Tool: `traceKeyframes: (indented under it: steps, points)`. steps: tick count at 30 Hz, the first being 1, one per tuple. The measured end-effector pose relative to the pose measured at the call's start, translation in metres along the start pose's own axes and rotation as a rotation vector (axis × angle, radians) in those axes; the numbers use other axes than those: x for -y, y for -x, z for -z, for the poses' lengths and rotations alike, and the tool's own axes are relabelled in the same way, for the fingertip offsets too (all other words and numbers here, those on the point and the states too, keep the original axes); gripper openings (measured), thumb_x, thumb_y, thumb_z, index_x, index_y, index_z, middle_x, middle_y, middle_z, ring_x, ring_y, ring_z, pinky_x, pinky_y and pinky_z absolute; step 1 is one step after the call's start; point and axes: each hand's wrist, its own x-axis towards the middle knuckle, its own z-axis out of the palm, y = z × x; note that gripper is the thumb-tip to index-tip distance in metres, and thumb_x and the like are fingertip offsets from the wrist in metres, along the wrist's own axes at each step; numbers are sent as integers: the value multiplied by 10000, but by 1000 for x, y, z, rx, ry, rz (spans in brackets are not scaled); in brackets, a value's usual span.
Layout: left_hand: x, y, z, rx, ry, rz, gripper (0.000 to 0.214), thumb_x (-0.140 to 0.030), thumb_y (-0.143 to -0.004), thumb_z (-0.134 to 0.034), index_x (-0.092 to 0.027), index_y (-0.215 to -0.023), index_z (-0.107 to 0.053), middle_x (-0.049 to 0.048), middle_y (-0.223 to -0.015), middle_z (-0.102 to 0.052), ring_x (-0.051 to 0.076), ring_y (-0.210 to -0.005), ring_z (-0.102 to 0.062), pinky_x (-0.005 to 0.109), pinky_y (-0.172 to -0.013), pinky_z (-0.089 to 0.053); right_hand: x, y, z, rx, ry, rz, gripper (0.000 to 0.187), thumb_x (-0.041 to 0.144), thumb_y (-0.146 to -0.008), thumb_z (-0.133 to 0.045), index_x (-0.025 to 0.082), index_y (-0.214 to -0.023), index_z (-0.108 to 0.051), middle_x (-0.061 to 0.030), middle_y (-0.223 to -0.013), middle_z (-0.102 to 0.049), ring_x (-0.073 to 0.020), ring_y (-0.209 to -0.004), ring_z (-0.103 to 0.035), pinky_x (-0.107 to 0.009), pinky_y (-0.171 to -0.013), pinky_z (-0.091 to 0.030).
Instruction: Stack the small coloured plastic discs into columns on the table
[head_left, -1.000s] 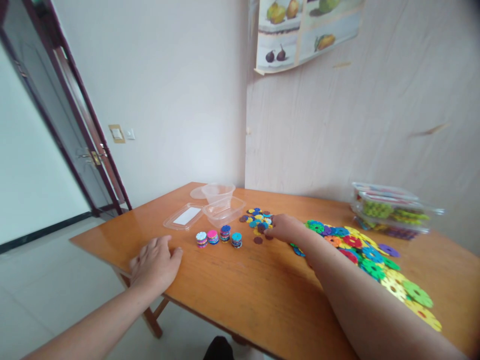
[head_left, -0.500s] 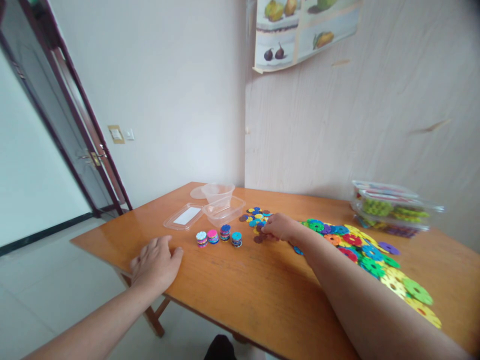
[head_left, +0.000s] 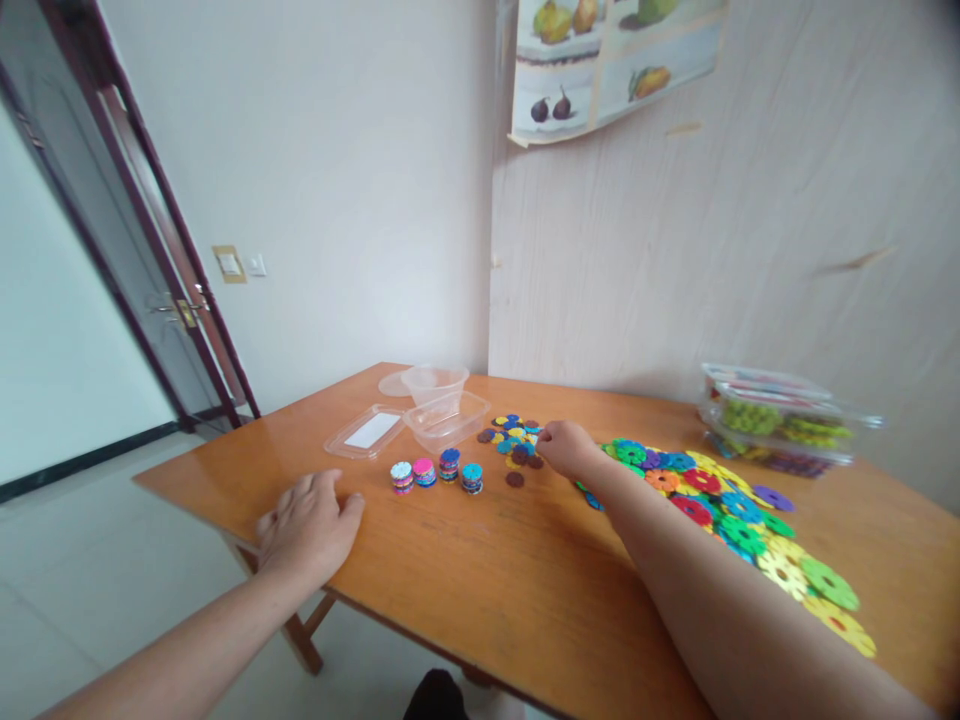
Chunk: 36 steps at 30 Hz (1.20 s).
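My left hand (head_left: 310, 525) lies flat on the wooden table (head_left: 487, 580) near its front left edge, fingers spread, holding nothing. My right hand (head_left: 568, 447) reaches forward with fingers curled, pinching at the right edge of a small heap of little coloured discs (head_left: 514, 438). What it pinches is too small to name. A single brown disc (head_left: 514, 479) lies just in front of the heap. A row of short disc stacks (head_left: 437, 473) stands between my two hands.
Clear plastic tubs (head_left: 444, 418) and a flat lid (head_left: 366, 433) sit behind the stacks. Large coloured flower-shaped discs (head_left: 739, 520) spread along the table's right side. A clear box of more pieces (head_left: 784, 418) stands by the wall. A door (head_left: 135, 240) is at left.
My right hand drew back a little to the right of the small heap, leaving the brown discs uncovered. My left hand stayed flat in place.
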Motion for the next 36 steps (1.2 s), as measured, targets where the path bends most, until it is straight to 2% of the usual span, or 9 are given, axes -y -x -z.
traceKeyframes:
  steps: [3,7,11,16,19,22,25,29,36]
  points:
    - [0,1,1,6,1,-2,582,-478,-898,-315,-177,-1363,-494,164,-1383,-548,348,-1299,-472,544,-1020,-386,-2,2,2,-6,82,10,187,236,-818,-596,169,-899,-750,-136,-983,-759,-251,-918,-691,-269,-690,-444]
    - [0,1,1,3,2,-3,579,-480,-893,-333,-175,-1357,-501,172,-1380,-553,349,-1297,-479,533,-1025,-385,5,8,-1,13,161,-10,307,361,-829,-602,157,-1015,-739,-193,-1104,-733,-323,-1018,-680,-335,-754,-476]
    - [0,0,0,-7,4,-5,576,-480,-891,-341,-181,-1355,-508,168,-1380,-557,351,-1291,-487,531,-1021,-391,8,9,-3,45,190,-20,326,374,-810,-618,173,-1042,-729,-180,-1121,-729,-326,-1036,-676,-348,-768,-486]
    - [2,0,-2,-15,16,-8,574,-482,-893,-340,-180,-1351,-511,164,-1384,-554,353,-1285,-487,548,-1017,-393,1,4,-4,68,123,-5,306,342,-754,-657,181,-1003,-733,-137,-1017,-746,-281,-914,-690,-301,-670,-460]
    - [2,0,-2,-19,14,-11,573,-480,-898,-328,-181,-1353,-507,159,-1385,-552,348,-1287,-482,548,-1017,-393,1,2,-2,94,51,-3,216,261,-702,-691,156,-887,-732,-100,-867,-740,-237,-785,-673,-269,-589,-416]
    - [2,0,-2,-17,8,-8,574,-487,-896,-329,-184,-1349,-508,158,-1374,-559,348,-1283,-484,541,-1016,-393,4,4,1,132,-57,-6,80,223,-731,-669,146,-737,-690,-53,-723,-696,-169,-660,-618,-237,-526,-369]
    - [2,0,-2,-16,9,-10,577,-490,-892,-336,-185,-1351,-507,158,-1373,-559,350,-1282,-485,541,-1012,-397,7,8,1,187,-195,-8,189,275,-808,-619,158,-659,-629,-12,-625,-640,-107,-538,-533,-214,-465,-331]
    - [2,0,-2,-19,15,-5,574,-483,-888,-349,-184,-1351,-510,155,-1381,-555,351,-1288,-481,540,-1021,-392,11,12,-6,250,-337,-27,232,304,-807,-633,168,-629,-578,10,-564,-600,-79,-456,-474,-196,-405,-307]
    - [3,0,-3,-23,17,-15,567,-483,-890,-350,-186,-1345,-512,160,-1358,-571,351,-1273,-495,532,-1009,-399,11,10,-15,217,-323,-8,250,249,-807,-613,165,-574,-579,-4,-513,-595,-98,-448,-494,-207,-429,-340]
